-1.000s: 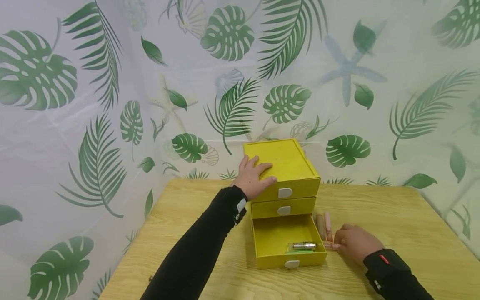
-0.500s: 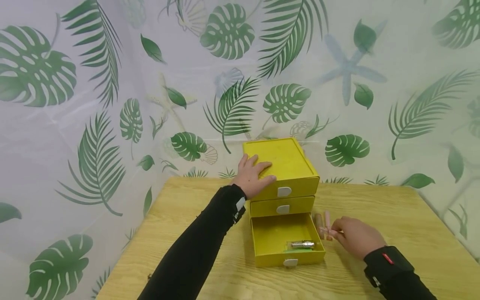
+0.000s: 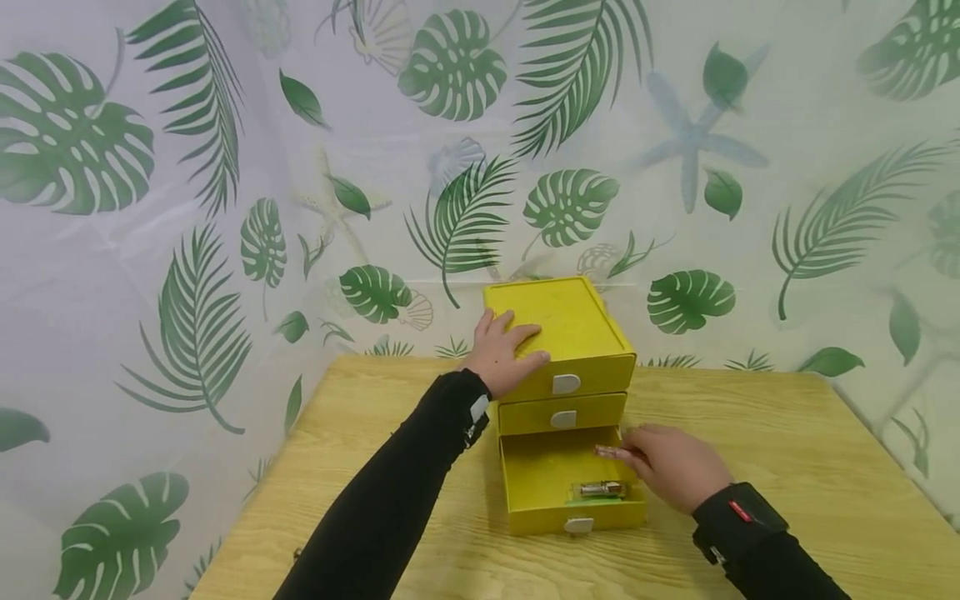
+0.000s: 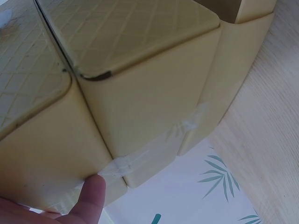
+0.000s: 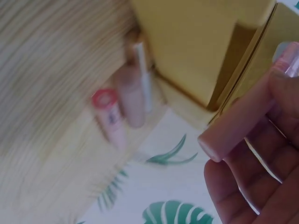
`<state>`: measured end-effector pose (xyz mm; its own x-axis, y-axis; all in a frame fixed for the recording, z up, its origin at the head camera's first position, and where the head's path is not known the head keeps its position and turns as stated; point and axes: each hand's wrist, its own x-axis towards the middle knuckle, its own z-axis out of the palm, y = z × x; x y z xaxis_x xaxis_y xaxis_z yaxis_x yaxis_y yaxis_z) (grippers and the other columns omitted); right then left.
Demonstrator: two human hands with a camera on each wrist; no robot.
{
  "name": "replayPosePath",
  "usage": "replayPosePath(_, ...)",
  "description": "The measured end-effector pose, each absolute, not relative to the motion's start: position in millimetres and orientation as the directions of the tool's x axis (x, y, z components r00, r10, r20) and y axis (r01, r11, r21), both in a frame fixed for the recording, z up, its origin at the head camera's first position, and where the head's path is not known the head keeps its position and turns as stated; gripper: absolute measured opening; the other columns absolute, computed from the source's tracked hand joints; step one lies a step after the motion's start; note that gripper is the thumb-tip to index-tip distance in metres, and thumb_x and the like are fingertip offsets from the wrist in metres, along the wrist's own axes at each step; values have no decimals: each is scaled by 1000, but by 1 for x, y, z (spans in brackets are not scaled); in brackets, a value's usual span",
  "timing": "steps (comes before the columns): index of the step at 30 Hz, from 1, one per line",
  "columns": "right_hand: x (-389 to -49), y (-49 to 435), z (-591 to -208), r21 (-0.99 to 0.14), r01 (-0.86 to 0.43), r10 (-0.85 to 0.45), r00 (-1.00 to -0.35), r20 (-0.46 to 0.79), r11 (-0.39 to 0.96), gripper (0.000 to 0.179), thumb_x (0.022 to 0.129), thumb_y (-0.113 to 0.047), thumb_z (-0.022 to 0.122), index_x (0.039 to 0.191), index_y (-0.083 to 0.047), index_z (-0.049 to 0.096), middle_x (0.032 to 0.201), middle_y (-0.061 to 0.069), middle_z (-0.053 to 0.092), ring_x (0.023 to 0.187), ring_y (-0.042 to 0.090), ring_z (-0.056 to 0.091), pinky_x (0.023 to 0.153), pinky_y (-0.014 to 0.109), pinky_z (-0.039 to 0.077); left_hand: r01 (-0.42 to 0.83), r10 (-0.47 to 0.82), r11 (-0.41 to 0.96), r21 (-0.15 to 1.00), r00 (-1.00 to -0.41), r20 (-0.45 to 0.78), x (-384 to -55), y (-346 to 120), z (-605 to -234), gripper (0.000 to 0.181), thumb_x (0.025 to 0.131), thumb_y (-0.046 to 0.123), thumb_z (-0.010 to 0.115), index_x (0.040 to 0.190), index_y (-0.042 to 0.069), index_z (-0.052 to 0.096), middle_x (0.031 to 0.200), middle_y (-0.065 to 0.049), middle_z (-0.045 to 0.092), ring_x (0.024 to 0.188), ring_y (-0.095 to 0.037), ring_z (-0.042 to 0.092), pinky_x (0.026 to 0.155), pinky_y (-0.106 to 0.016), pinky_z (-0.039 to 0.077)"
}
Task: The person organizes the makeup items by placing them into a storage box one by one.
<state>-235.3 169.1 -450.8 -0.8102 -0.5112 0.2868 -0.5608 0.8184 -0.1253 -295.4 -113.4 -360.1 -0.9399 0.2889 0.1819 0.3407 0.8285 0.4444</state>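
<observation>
My left hand (image 3: 501, 357) rests on the top left edge of a yellow three-drawer organizer (image 3: 573, 317), fingers spread. In the left wrist view one fingertip touches the organizer's side (image 4: 149, 102). A pink lip gloss tube (image 5: 243, 116), clear pink at one end, is pinched by my right hand (image 3: 678, 467). That hand reaches over the right wall of the pulled-out bottom drawer (image 3: 536, 522), the tube above its inside. On the drawer floor, near the front right, lie a silver-capped clear tube (image 3: 602, 489) and something green beside it.
Beside the organizer, in the right wrist view, a pink tube (image 5: 110, 119), a mauve tube (image 5: 131, 98) and a slim white stick (image 5: 142, 70) lie on the wooden table (image 3: 780, 442). The two upper drawers (image 3: 525, 412) are closed. A leaf-patterned sheet (image 3: 600, 125) stands behind.
My right hand has picked the pink lip gloss tube up from the table beside the organizer and moved left with it over the open drawer. The left hand has stayed put.
</observation>
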Motion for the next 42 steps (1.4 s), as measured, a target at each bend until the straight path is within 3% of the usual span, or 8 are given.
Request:
replayPosePath(5, -238, 152, -452, -132, -603, -547, -780, 306, 786, 8, 86, -33, 70, 86, -24, 68, 75, -13, 57, 66, 5, 50, 60, 34, 50, 346, 291, 828, 442, -938, 189, -296, -114, -359, 55, 93, 55, 48, 141, 27, 45, 154, -11, 19, 139, -31, -3, 111, -55, 20)
replayPosePath(7, -239, 148, -455, -128, -614, -557, -771, 308, 779, 9, 86, -33, 70, 86, -25, 68, 75, -14, 57, 67, 6, 51, 69, 41, 53, 349, 294, 826, 443, -937, 191, -296, -114, -359, 55, 93, 55, 48, 141, 27, 45, 154, -11, 19, 139, -32, -3, 111, -55, 20)
replayPosePath(11, -241, 142, -461, -110, -618, -561, -763, 320, 778, 10, 85, -35, 71, 83, -26, 67, 71, -16, 54, 64, 5, 48, 74, 47, 51, 348, 294, 823, 449, -937, 187, -295, -114, -359, 55, 93, 54, 49, 141, 27, 45, 154, -11, 19, 139, -32, -4, 111, -55, 20)
replayPosePath(14, -243, 139, -463, -111, -622, -562, -759, 330, 775, 10, 85, -36, 70, 83, -27, 67, 71, -17, 54, 61, 3, 45, 69, 44, 49, 344, 290, 827, 446, -939, 186, -295, -114, -359, 55, 93, 54, 48, 141, 27, 45, 154, -11, 19, 139, -32, -4, 111, -55, 20)
replayPosePath(19, -246, 130, -463, -117, -643, -582, -744, 329, 757, 8, 84, -33, 72, 85, -27, 67, 74, -16, 58, 62, 2, 47, 73, 51, 49, 342, 282, 828, 444, -939, 196, -297, -115, -358, 55, 93, 55, 48, 141, 27, 45, 154, -10, 19, 139, -31, -4, 111, -55, 20)
replayPosePath(26, -249, 127, -476, -131, -605, -574, -791, 210, 786, 5, 85, -33, 70, 84, -29, 68, 74, -18, 58, 62, 2, 49, 65, 35, 46, 350, 295, 822, 449, -936, 189, -296, -115, -358, 55, 94, 54, 49, 141, 26, 45, 154, -11, 19, 139, -31, -4, 111, -54, 20)
replayPosePath(31, -253, 126, -483, -162, -571, -555, -821, 137, 805, 4, 85, -31, 71, 83, -29, 68, 74, -17, 59, 63, 3, 50, 62, 32, 47, 342, 285, 826, 448, -939, 191, -295, -115, -358, 55, 94, 54, 48, 141, 26, 45, 154, -11, 19, 139, -31, -4, 110, -54, 21)
replayPosePath(42, -248, 132, -487, -231, -576, -569, -816, 100, 784, 4, 85, -31, 71, 83, -27, 70, 75, -17, 60, 62, 2, 49, 58, 32, 45, 318, 260, 835, 449, -947, 188, -284, -108, -359, 55, 93, 54, 48, 141, 27, 45, 154, -10, 19, 139, -31, -3, 110, -55, 21)
